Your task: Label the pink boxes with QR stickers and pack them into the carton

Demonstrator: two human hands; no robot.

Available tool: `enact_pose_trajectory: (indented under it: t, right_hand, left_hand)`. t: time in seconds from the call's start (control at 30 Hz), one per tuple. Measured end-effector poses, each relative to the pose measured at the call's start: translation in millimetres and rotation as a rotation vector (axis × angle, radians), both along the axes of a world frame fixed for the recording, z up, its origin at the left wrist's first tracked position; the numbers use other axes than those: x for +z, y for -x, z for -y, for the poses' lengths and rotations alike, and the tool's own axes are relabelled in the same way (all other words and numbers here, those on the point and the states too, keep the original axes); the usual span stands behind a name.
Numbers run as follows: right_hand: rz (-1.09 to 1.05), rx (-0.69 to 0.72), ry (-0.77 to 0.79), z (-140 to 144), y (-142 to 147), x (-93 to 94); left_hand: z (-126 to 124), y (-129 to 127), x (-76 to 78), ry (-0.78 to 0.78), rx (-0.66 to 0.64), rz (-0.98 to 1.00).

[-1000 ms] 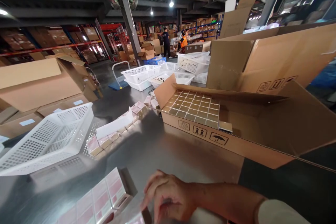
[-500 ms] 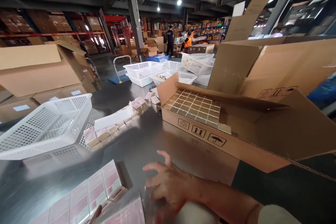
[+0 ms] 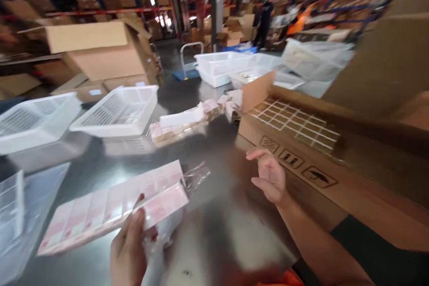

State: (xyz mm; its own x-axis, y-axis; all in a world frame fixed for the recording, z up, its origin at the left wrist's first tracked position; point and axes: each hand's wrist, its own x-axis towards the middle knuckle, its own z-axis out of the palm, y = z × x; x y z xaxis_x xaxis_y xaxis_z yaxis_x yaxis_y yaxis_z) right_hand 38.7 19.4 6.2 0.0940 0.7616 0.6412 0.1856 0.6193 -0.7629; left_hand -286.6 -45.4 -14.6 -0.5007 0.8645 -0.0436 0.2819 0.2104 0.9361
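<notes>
My left hand (image 3: 129, 241) is closed on a small pink-and-white box (image 3: 166, 203). Clear plastic film (image 3: 197, 176) sticks out past the box's far end, and more crumpled film hangs below my fingers. Directly behind it lies a row of matching pink boxes (image 3: 114, 201), side by side on the metal table (image 3: 214, 228). My right hand (image 3: 271, 176) hovers in front of the long open carton (image 3: 295, 196), fingers curved and apart, nothing in them. White grid dividers (image 3: 298, 123) fill the carton's left part.
White perforated baskets (image 3: 117, 111) stand at the left and back of the table. Another row of small boxes (image 3: 181, 123) lies beyond, partly under white paper. Clear plastic sheets (image 3: 30, 214) are at far left. A tall cardboard flap (image 3: 385, 62) rises at right. People stand in the background.
The view has swung left. My left hand has come into fuller view with the box. My right hand has moved up and away from the box and film, toward the carton.
</notes>
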Motion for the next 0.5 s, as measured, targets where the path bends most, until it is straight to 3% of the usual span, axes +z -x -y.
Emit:
enact_pose_trajectory:
  t: [0.1,0.17,0.27,0.4,0.5]
  right_hand:
    - [0.15,0.17,0.042,11.6,23.6,-5.2]
    - [0.269,0.275,0.179,19.3,41.0,-8.5]
    - [0.306,0.323,0.403,20.8,57.3,-18.4]
    - [0.251,0.358,0.61,16.4,61.2,-37.3]
    - [0.158,0.398,0.701,18.8,66.7,-45.8]
  left_hand:
    - [3.3,-7.7,-2.6,0.075,-0.023,0.001]
    - [5.3,-19.3,-4.8,0.018,-0.085,-0.072]
    - [10.1,-34.2,-7.8,-0.071,-0.135,-0.219]
    - [11.5,-34.7,-10.2,-0.169,-0.058,-0.48]
    - [8.6,-28.3,-11.6,-0.208,0.019,-0.544]
